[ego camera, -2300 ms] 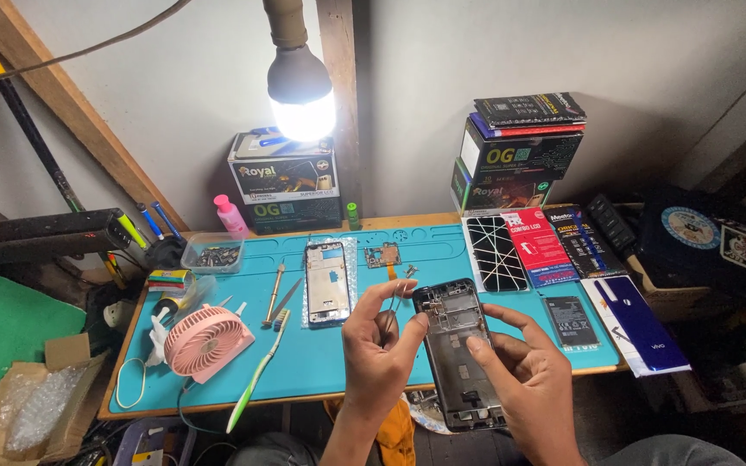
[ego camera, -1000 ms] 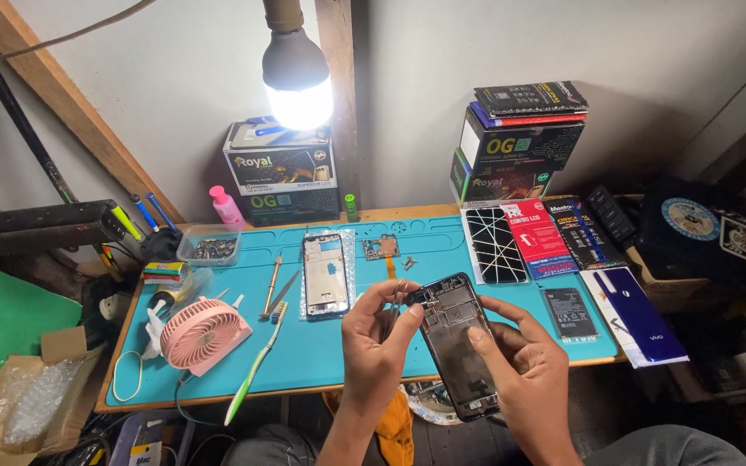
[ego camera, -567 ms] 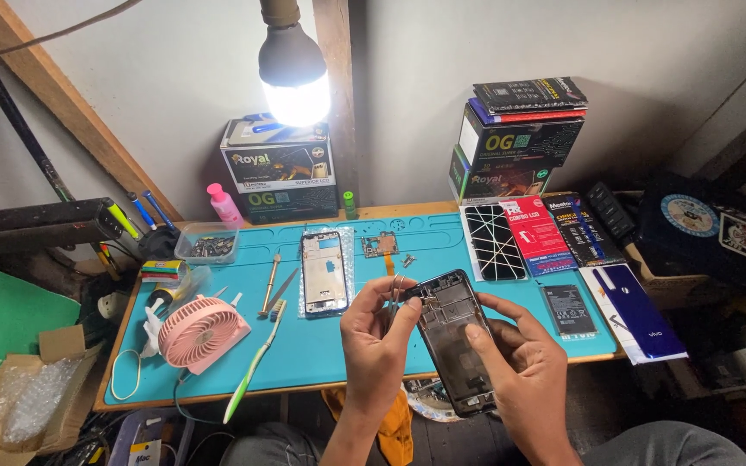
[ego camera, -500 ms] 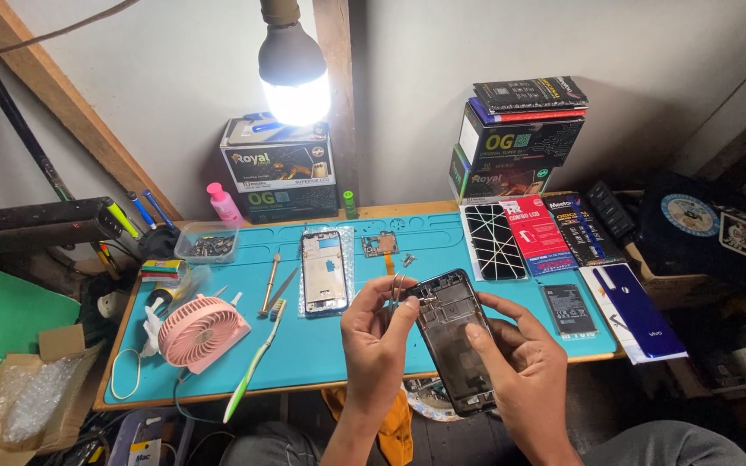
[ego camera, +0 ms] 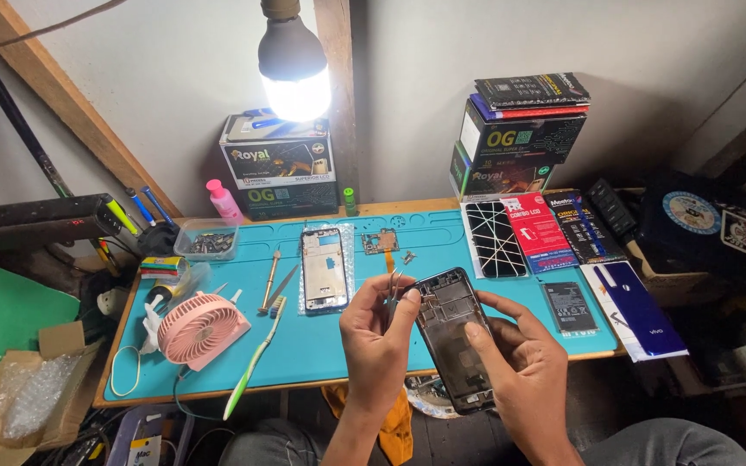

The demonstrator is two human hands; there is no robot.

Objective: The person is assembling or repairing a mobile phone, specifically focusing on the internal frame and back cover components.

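Note:
My right hand (ego camera: 520, 367) grips an opened black phone body (ego camera: 453, 332), holding it tilted above the front edge of the blue work mat (ego camera: 321, 345). My left hand (ego camera: 377, 332) pinches metal tweezers (ego camera: 395, 283) whose tips rest at the phone's top left corner. On the mat lies a phone frame (ego camera: 324, 267) on clear plastic. A small circuit board (ego camera: 381, 242) with an orange flex cable sits beside it.
A pink handheld fan (ego camera: 198, 328), green toothbrush (ego camera: 252, 362), screwdriver (ego camera: 269, 280) and clear parts tray (ego camera: 206, 240) lie on the left. A cracked screen (ego camera: 492, 239), packets and a black battery (ego camera: 567, 306) lie on the right. Boxes (ego camera: 280, 168) and a lit bulb (ego camera: 293, 69) stand behind.
My hands have raised the phone body slightly and brought the tweezers to its top corner. The view has shifted a little; the things on the mat have not moved.

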